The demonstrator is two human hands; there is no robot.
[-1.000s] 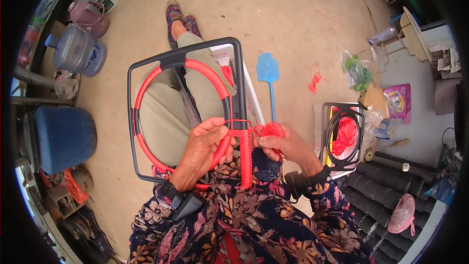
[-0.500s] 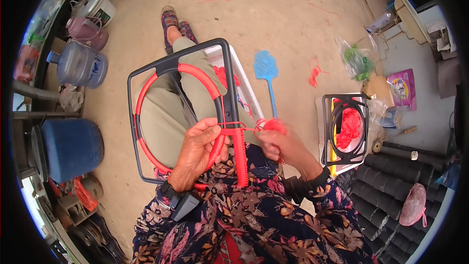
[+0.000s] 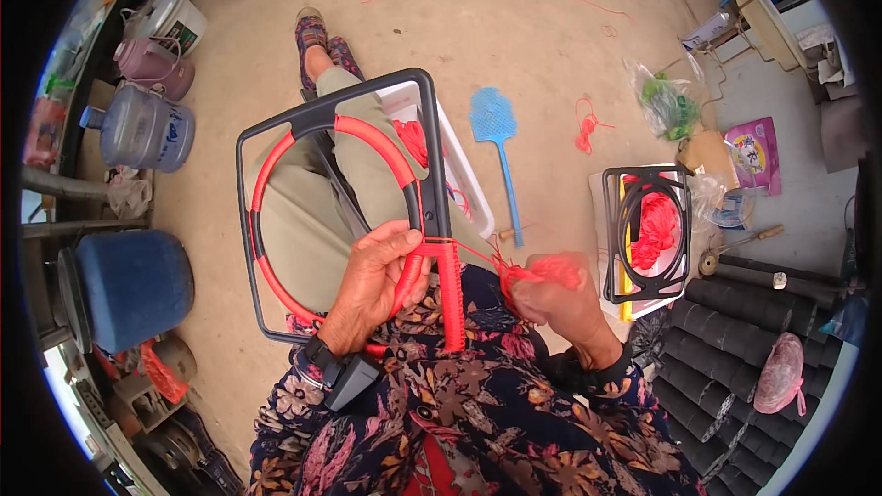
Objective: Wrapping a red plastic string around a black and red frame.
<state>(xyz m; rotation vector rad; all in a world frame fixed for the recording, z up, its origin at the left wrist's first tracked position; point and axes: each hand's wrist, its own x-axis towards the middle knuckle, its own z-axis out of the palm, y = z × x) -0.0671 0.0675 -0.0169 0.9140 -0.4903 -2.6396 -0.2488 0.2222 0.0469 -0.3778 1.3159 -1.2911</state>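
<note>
A black frame [image 3: 435, 156] with a round inner ring rests upright across my lap. Red cord covers stretches of the ring, and a thick red-wrapped strip [image 3: 451, 303] runs down the frame's right side. My left hand [image 3: 377, 271] grips the ring's right part, thumb and fingers closed on it beside the top of that strip. From there a thin red strand stretches right to a bundle of red cord [image 3: 562, 266], which my right hand [image 3: 562, 305] clutches. This hand is a little blurred by motion and hangs apart from the frame.
A white box [image 3: 478, 207] with red cord lies beyond the frame. A blue fly swatter [image 3: 496, 124] and loose red cord [image 3: 585, 133] lie on the floor. Another black frame [image 3: 687, 239] sits on a box at right. Left stand a blue barrel [image 3: 138, 280] and water jug [image 3: 152, 133].
My right hand has moved right and slightly down with the cord bundle, drawing the strand out longer from the frame. My left hand keeps its hold.
</note>
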